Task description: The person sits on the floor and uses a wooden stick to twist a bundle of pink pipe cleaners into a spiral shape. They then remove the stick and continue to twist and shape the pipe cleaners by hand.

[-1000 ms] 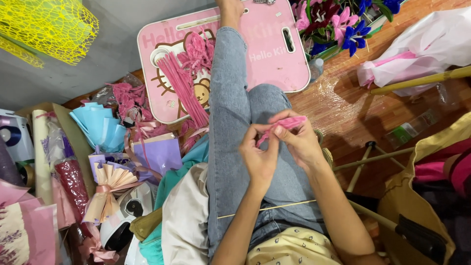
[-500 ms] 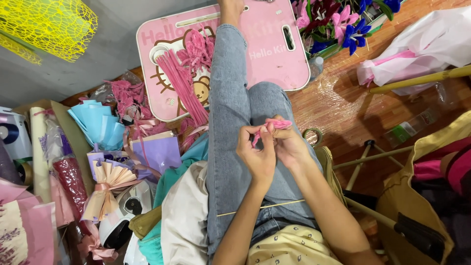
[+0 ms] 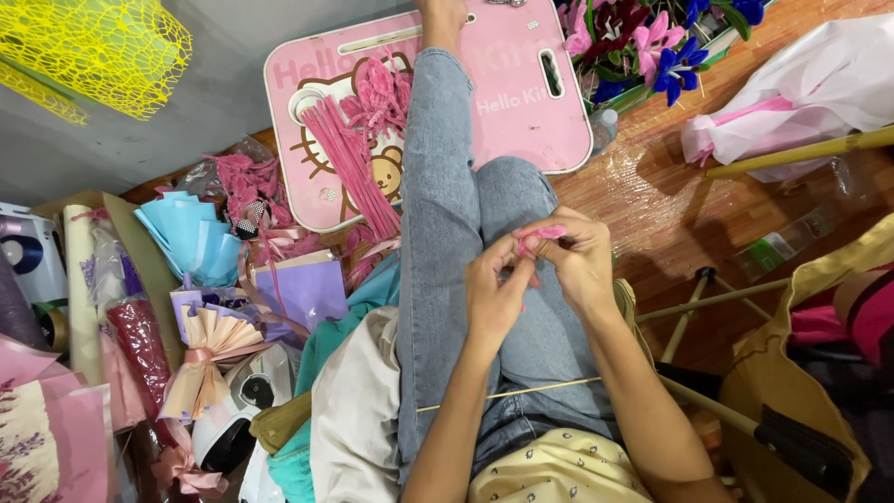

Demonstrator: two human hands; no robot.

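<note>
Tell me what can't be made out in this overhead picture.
- Pink strip, head view: mostly hidden between left hand and right hand; its full shape can't be told.
- Thin stick: the arms cover part of it.
- Flowers: cut off by the top edge.

Paper fans (image 3: 209, 349), blue wrapping sheets (image 3: 191, 237) and rolls crowd the floor left of the legs (image 3: 447, 233); bare wooden floor (image 3: 670, 214) lies open to the right, bounded by stand legs (image 3: 717, 298).
</note>
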